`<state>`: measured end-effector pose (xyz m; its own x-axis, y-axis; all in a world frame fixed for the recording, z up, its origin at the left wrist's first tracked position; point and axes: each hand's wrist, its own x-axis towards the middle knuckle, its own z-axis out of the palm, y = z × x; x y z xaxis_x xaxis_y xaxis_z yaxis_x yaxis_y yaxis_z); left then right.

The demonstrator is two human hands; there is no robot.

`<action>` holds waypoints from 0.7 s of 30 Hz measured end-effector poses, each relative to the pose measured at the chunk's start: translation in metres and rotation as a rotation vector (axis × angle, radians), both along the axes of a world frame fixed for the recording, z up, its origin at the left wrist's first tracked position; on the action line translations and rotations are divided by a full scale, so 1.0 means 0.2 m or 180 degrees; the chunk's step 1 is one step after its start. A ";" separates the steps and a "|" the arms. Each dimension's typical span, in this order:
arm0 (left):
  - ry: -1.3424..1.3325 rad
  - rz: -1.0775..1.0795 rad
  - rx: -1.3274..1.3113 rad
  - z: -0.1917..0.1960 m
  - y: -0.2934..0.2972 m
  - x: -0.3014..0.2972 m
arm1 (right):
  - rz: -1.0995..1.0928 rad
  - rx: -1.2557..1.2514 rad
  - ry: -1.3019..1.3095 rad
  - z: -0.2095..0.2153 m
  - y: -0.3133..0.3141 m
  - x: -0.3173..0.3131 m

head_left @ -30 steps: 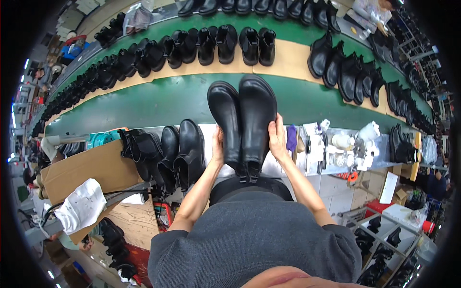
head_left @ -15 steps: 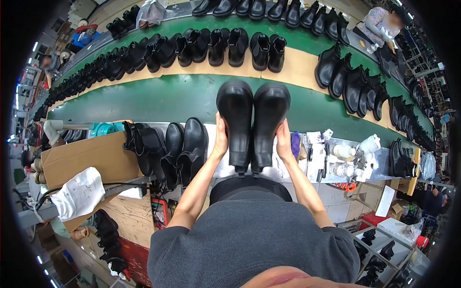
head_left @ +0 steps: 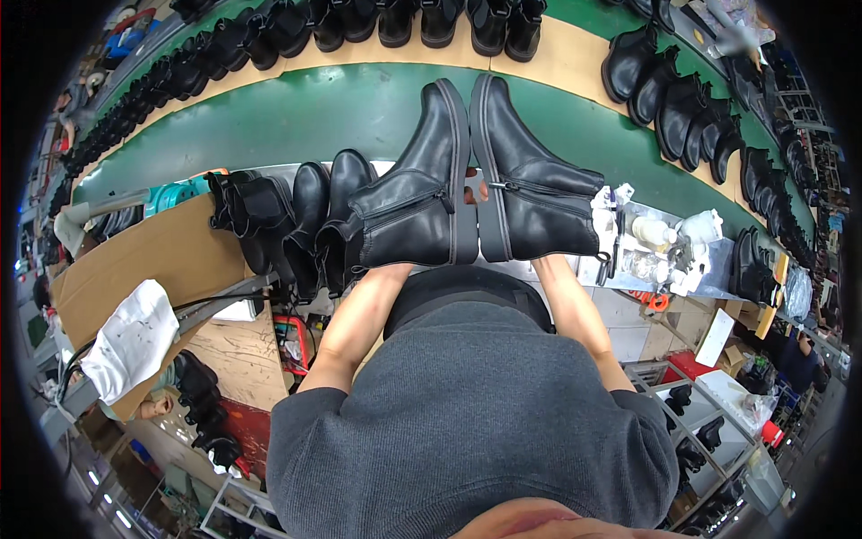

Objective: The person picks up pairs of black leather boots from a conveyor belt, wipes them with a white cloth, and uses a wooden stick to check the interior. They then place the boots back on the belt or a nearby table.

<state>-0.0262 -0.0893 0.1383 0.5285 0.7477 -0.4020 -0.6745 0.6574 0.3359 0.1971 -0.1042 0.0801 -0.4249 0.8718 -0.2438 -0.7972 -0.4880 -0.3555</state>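
Observation:
Two black ankle boots are up in front of me, on their sides with their soles toward each other and toes pointing away. My left hand (head_left: 470, 186) grips the left boot (head_left: 409, 193) from underneath; just fingertips show past its sole. Likewise, my right hand (head_left: 483, 189) is closed around the right boot (head_left: 539, 198), mostly hidden behind it. Side zips face up on both boots, and each zip looks closed. Small loops stick out at the heel ends of the shafts.
Beyond the boots runs a green bench (head_left: 269, 126) with rows of black boots on tan strips. At left are more boots (head_left: 310, 211) and a cardboard sheet (head_left: 153, 269) with a white cloth (head_left: 133, 341). White bottles (head_left: 654, 232) stand at right on a metal surface.
Both boots have turned from uppers facing up, side by side, onto their sides, so the zips now show. My hands have gone from the outer sides to beneath them. The view has tilted downward.

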 end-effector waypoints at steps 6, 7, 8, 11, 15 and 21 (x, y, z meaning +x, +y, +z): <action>0.0044 0.0089 -0.0076 0.02 0.00 0.05 | 0.0252 0.0381 -0.0667 0.05 0.01 0.01; -0.0166 -0.0074 -0.0112 -0.14 0.03 0.00 | 0.0303 0.0457 -0.0917 0.06 0.01 0.04; -0.0374 -0.0254 -0.0143 -0.29 0.07 -0.05 | 0.0325 0.0480 -0.1154 0.07 0.02 0.05; 0.0953 -0.0392 0.0659 -0.29 0.11 -0.09 | 0.0019 0.0269 -0.0054 -0.04 0.07 0.18; -0.0183 -0.1024 0.0518 -0.25 0.19 -0.29 | 0.0453 0.0444 -0.0488 -0.06 0.12 0.34; 0.1185 -0.1377 0.2313 -0.13 0.25 -0.40 | 0.1181 0.0846 -0.1686 0.10 0.22 0.47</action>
<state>-0.1067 -0.0395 0.1118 0.7513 0.6504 -0.1115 -0.1850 0.3697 0.9105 0.2909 -0.0604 0.0994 -0.5889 0.7509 -0.2989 -0.2811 -0.5371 -0.7953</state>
